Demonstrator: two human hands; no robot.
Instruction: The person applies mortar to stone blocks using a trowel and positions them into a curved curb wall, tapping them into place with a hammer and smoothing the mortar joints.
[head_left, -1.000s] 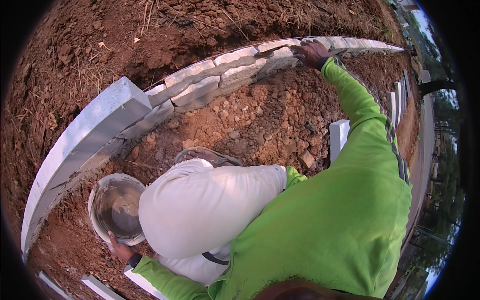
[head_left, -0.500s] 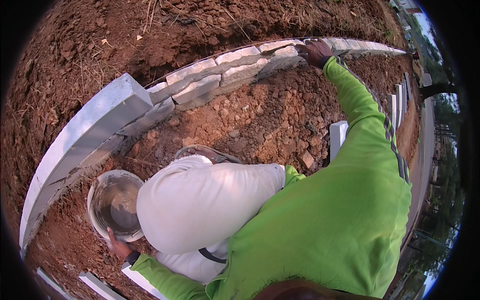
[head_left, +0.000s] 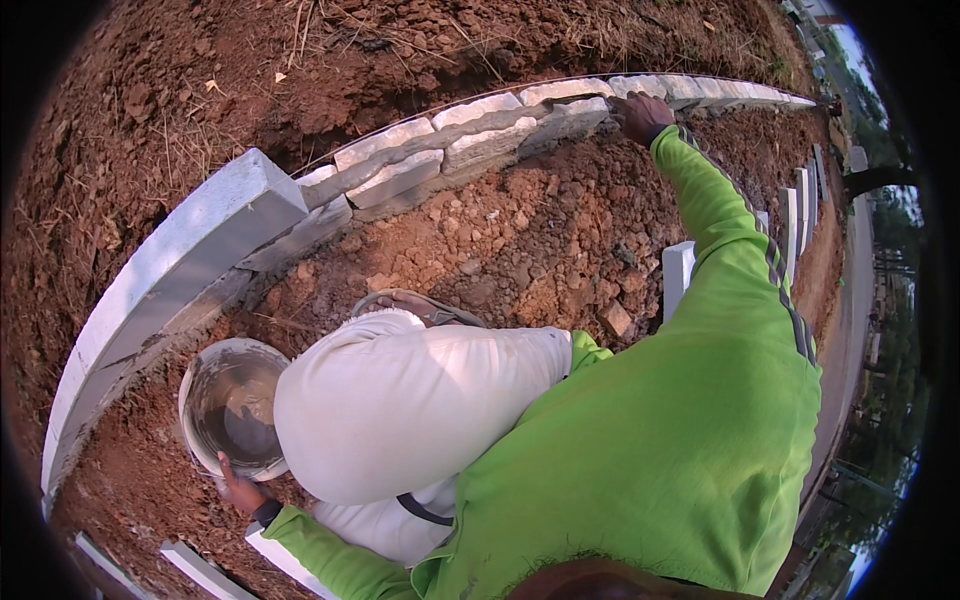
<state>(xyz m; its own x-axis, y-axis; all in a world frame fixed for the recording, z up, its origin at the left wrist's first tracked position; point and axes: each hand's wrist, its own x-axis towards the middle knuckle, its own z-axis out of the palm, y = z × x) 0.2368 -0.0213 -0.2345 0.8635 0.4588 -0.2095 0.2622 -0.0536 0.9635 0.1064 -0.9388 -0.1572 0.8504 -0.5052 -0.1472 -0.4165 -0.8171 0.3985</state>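
My right hand (head_left: 642,116) reaches far out to the low stone wall (head_left: 487,152), its fingers closed around what looks like a trowel. Only a thin dark blade (head_left: 580,99) shows, lying along the top of the wall beside the pale blocks. Grey mortar (head_left: 405,150) runs in a band between the wall's two rows of blocks. At the lower left, my left hand (head_left: 240,492) grips the near rim of a round bucket (head_left: 190,400). Wet grey mortar (head_left: 245,410) lies inside the bucket.
A long pale kerb block (head_left: 170,265) sits on the wall's left end. A string (head_left: 420,113) runs along the wall. More kerb blocks stand at right (head_left: 677,275) and lie at lower left (head_left: 200,570). Loose reddish soil (head_left: 530,240) and lumps fill the ground before the wall.
My right hand has slid a little to the right along the wall with the dark blade. The left hand stays at the bucket rim.
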